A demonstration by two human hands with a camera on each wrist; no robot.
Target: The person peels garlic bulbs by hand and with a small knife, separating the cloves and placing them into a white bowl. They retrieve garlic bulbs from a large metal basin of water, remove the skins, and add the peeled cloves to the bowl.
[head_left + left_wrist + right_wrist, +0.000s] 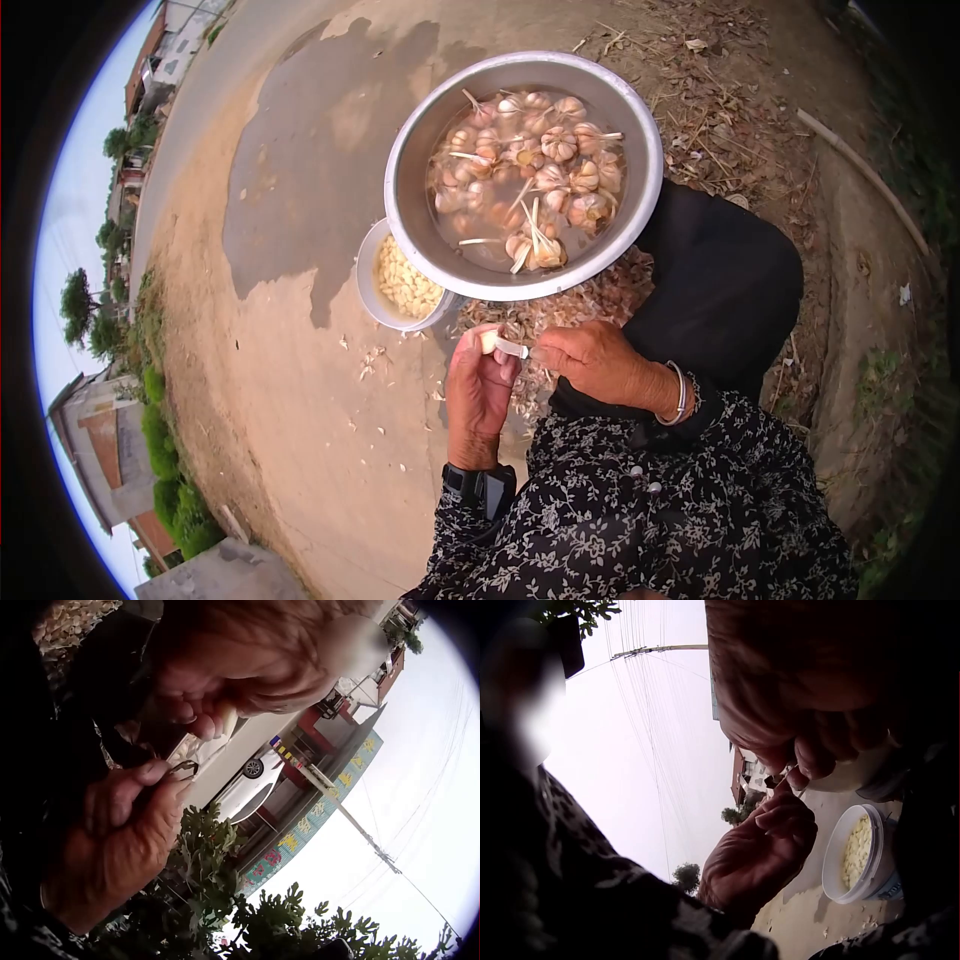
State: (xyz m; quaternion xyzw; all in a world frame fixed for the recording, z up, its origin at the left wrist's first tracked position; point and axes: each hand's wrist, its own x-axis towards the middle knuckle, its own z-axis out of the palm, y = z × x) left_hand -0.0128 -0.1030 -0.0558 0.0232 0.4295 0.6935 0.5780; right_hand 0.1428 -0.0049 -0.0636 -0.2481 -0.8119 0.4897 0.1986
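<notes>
Below the basin in the head view, my left hand [476,392] pinches a pale peeled garlic clove [488,341] between thumb and fingers. From the right, my right hand [600,366] grips a small knife [511,348], its short light blade right at the clove. The left wrist view gives the clove [228,717] at the left fingertips and the knife's dark metal part [184,768] between the right thumb and fingers. A wide metal basin [400,190] holds water and many garlic bulbs [558,145]. Peeled cloves [405,283] fill a white bucket [367,285] beside it.
Loose garlic skins [590,305] lie heaped under the basin, near the person's dark-clad knee [725,285]. Scattered peel bits [375,360] dot the concrete left of the hands. A wet patch [290,190] spreads behind the bucket. Dry leaf litter [710,110] and a stick [865,175] lie to the right.
</notes>
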